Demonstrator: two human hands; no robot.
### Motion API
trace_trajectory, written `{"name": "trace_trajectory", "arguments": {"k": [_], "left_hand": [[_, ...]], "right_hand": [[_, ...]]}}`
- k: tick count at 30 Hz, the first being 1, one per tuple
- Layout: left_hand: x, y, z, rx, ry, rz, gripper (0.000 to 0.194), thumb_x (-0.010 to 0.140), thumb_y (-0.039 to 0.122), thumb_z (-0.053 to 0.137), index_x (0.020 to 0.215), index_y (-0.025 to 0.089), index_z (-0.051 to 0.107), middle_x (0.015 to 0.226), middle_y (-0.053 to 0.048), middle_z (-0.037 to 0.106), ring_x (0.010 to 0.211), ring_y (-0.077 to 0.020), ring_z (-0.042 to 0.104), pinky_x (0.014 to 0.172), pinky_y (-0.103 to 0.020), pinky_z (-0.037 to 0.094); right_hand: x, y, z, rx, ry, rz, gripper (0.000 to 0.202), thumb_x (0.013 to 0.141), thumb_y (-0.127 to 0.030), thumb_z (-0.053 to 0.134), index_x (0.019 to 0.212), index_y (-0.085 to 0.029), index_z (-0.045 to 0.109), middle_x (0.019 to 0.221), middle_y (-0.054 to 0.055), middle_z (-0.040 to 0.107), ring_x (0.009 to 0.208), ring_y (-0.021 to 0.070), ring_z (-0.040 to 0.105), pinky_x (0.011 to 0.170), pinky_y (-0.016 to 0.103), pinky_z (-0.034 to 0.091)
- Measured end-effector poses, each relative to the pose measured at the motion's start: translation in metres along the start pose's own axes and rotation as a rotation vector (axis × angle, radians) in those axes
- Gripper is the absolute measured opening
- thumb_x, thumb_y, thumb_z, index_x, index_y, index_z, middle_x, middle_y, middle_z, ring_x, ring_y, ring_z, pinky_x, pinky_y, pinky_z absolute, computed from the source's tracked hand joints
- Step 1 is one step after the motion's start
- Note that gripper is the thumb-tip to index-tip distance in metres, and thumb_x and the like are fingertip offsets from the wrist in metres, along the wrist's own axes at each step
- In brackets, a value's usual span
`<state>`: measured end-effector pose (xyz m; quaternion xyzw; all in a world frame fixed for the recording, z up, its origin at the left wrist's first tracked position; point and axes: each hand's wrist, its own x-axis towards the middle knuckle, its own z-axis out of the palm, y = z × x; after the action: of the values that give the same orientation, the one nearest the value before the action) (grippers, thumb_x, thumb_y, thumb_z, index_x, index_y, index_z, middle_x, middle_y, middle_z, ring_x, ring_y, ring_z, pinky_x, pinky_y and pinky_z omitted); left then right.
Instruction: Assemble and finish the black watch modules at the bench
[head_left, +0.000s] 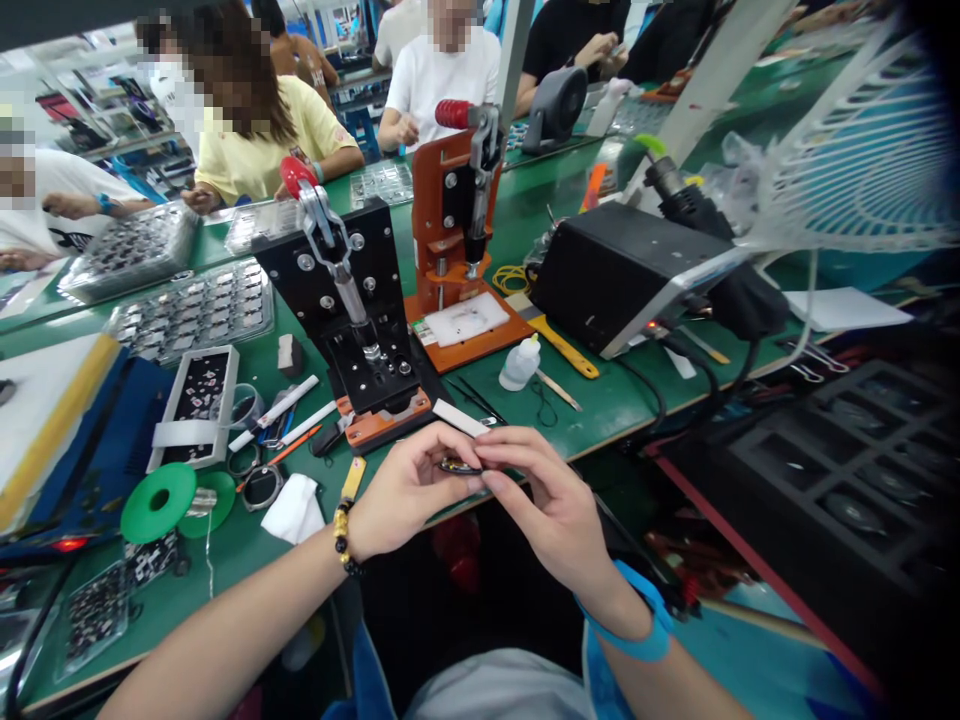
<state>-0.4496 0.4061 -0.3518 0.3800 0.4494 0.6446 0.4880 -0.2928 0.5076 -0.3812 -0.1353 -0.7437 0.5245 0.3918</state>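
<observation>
Small dark part (459, 466) sits pinched btwn both hands, just off the near edge of the green worktop (622, 400), over the lap. Left hand (405, 495) fingers closed on its left end; right hand (551, 505) fingers closed on its right end. Just beyond, black toggle press (352, 310) w/ orange base, v. near the knuckles. White bottle (520, 364) right of it. Green spool (159, 502) well left.

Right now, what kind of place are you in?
Probably an electronics assembly workshop. Both hands, left hand and right hand, hold a small dark part over a green workbench with a black hand press, trays of tiny parts, and other people working nearby.
</observation>
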Motion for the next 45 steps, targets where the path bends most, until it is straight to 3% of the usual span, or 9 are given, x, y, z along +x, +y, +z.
{"name": "trace_trajectory", "arguments": {"k": [11,17,20,23,29,32,35,39,45], "left_hand": [[0.0,-0.004,-0.001,0.162,0.053,-0.011,0.02,0.089,0.033,0.081,0.094,0.018,0.069,0.102,-0.006,0.07,0.1,-0.0191,0.067,0.092,-0.03,0.054],[0.0,-0.002,0.001,0.132,-0.013,-0.152,0.032,0.091,0.036,0.078,0.117,0.019,0.07,0.106,-0.007,0.07,0.087,-0.0173,0.068,0.069,-0.025,0.059],[0.003,0.0,-0.001,0.007,0.016,-0.213,0.046,0.091,0.037,0.079,0.129,0.02,0.059,0.098,-0.005,0.07,0.08,-0.0164,0.071,0.063,-0.023,0.058],[0.006,0.001,-0.003,-0.013,0.064,-0.216,0.046,0.089,0.038,0.081,0.121,0.019,0.054,0.096,-0.005,0.071,0.077,-0.015,0.071,0.062,-0.022,0.056],[0.005,-0.004,-0.006,0.115,0.103,-0.178,0.049,0.082,0.037,0.087,0.114,0.019,0.055,0.094,-0.001,0.062,0.079,-0.0121,0.06,0.062,-0.021,0.047],[0.004,-0.008,-0.007,0.149,0.12,-0.158,0.051,0.081,0.033,0.087,0.115,0.019,0.051,0.093,0.001,0.057,0.082,-0.0117,0.054,0.074,-0.024,0.046],[0.004,-0.01,-0.008,0.205,0.115,-0.164,0.049,0.082,0.028,0.084,0.115,0.02,0.049,0.09,0.003,0.051,0.081,-0.0119,0.049,0.074,-0.025,0.043],[0.003,-0.013,-0.009,0.313,0.106,-0.152,0.041,0.082,0.019,0.078,0.11,0.022,0.048,0.094,0.002,0.05,0.085,-0.0135,0.049,0.076,-0.027,0.041],[0.003,-0.018,-0.012,0.388,0.078,-0.068,0.039,0.083,0.012,0.068,0.114,0.022,0.047,0.106,-0.001,0.054,0.1,-0.0187,0.054,0.089,-0.033,0.045]], "right_hand": [[0.004,-0.007,0.01,-0.123,0.095,-0.025,0.02,0.092,-0.027,0.079,0.111,-0.027,0.073,0.11,0.005,0.072,0.106,0.0224,0.069,0.092,0.037,0.059],[0.003,0.002,0.005,-0.126,0.146,0.144,0.014,0.102,-0.036,0.065,0.107,-0.025,0.072,0.104,0.005,0.073,0.093,0.0205,0.071,0.081,0.034,0.06],[0.002,0.009,-0.004,-0.3,0.19,0.059,0.014,0.103,-0.032,0.063,0.113,-0.026,0.071,0.111,0.006,0.072,0.104,0.0227,0.069,0.092,0.039,0.056],[0.001,0.015,-0.01,-0.56,0.158,-0.056,0.017,0.1,-0.029,0.068,0.117,-0.026,0.071,0.115,0.008,0.072,0.111,0.0266,0.065,0.098,0.045,0.052],[0.006,0.024,-0.007,-0.864,0.017,-0.039,0.018,0.1,-0.034,0.069,0.113,-0.022,0.073,0.11,0.008,0.076,0.104,0.0312,0.063,0.087,0.048,0.047],[0.012,0.023,-0.01,-0.811,0.034,-0.04,0.021,0.103,-0.032,0.064,0.12,-0.023,0.072,0.111,0.008,0.075,0.106,0.0297,0.063,0.089,0.046,0.046],[0.012,0.017,-0.015,-0.603,0.127,-0.015,0.029,0.107,-0.029,0.058,0.133,-0.026,0.069,0.115,0.008,0.069,0.107,0.0243,0.063,0.094,0.042,0.049],[0.0,0.01,-0.013,-0.324,0.108,0.039,0.038,0.107,-0.025,0.056,0.143,-0.034,0.063,0.112,0.004,0.06,0.098,0.0171,0.062,0.084,0.032,0.053],[-0.011,0.009,0.009,-0.39,0.002,-0.183,0.049,0.105,-0.013,0.055,0.148,-0.034,0.059,0.106,0.005,0.052,0.084,0.0133,0.057,0.075,0.028,0.053]]}}
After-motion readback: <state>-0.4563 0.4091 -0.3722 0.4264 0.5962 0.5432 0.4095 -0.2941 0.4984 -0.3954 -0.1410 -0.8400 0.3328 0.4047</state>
